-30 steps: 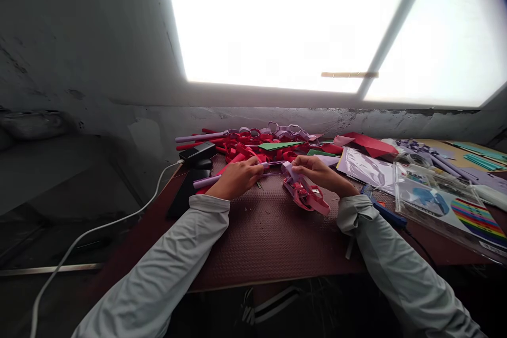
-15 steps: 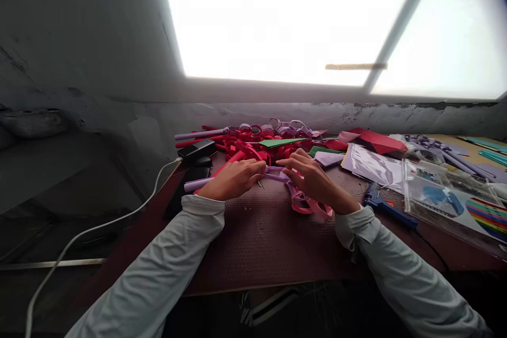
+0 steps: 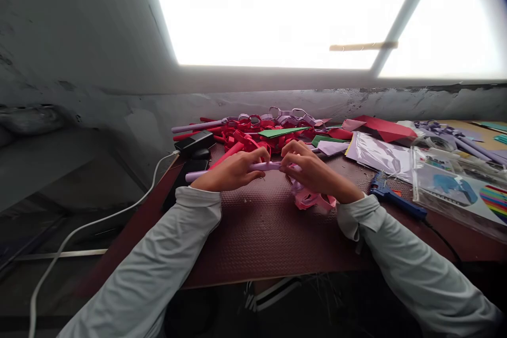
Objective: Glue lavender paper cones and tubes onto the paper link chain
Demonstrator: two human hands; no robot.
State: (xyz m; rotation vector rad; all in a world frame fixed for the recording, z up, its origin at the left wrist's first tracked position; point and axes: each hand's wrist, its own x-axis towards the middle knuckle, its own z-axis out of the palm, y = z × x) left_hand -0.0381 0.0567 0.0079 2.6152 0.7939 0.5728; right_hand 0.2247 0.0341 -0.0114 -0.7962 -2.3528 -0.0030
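Observation:
A thin rolled lilac paper tube lies crosswise between my hands, a little above the table. My left hand pinches it between thumb and fingers, and its far left end shows past my wrist. Bent fingers of my right hand close around the tube's right end; the fingertips partly hide what they grip. Just below my right hand, a lilac and pink paper chain rests on the table. Behind both hands is a heap of red paper chains, with a green paper piece on top.
A blue glue gun with a black cord lies right of my right sleeve. Beyond it are plastic packets and wrapped lilac paper. At the left edge sit a black box and a white cable. A wall rises behind.
The lilac strip between my hands now appears as a straight tube. My left fingers have lifted and spread around it, my right fingers have curled more, and the view has tilted slightly.

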